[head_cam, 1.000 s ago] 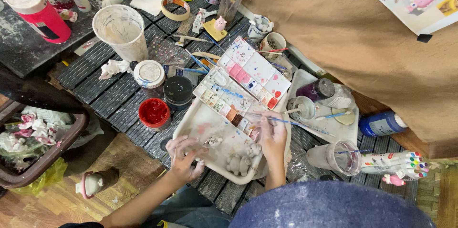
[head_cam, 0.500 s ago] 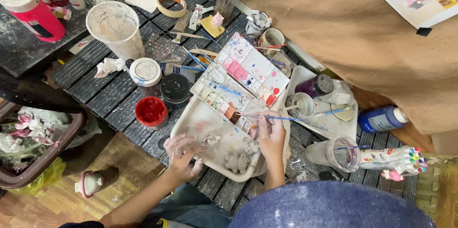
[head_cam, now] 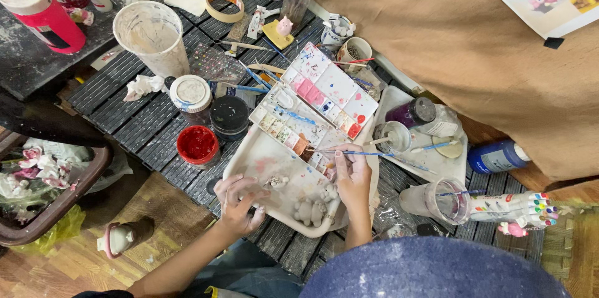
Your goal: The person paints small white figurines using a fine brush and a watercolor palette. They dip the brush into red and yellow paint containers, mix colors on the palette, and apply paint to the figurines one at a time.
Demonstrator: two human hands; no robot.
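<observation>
Two hands work low in the frame over a dark slatted tabletop (head_cam: 131,117) crowded with paint gear, beside a wide brown cloth (head_cam: 449,42) filling the upper right. A white tray (head_cam: 262,159) sits at centre bottom, probably to catch drips, with a small unpainted grey figure (head_cam: 312,209) lying on it near its lower edge. Just above the tray an opened watercolour palette (head_cam: 318,107) lies tilted toward the person, its lid folded back as a mixing surface within easy brush reach. Toward the upper left stands a large paint-smeared plastic cup (head_cam: 153,36), and below it a red paint jar (head_cam: 197,144), lid off, next to a black-capped jar (head_cam: 229,117). The left hand (head_cam: 240,201) is curled, fingers closed round a small pale piece at the tray's left rim, seemingly steadying it. The right hand (head_cam: 352,176) pinches a thin blue-handled brush (head_cam: 368,153), fingers together on the shaft, bristles pointing left to the palette's lower wells, as if loading colour.
</observation>
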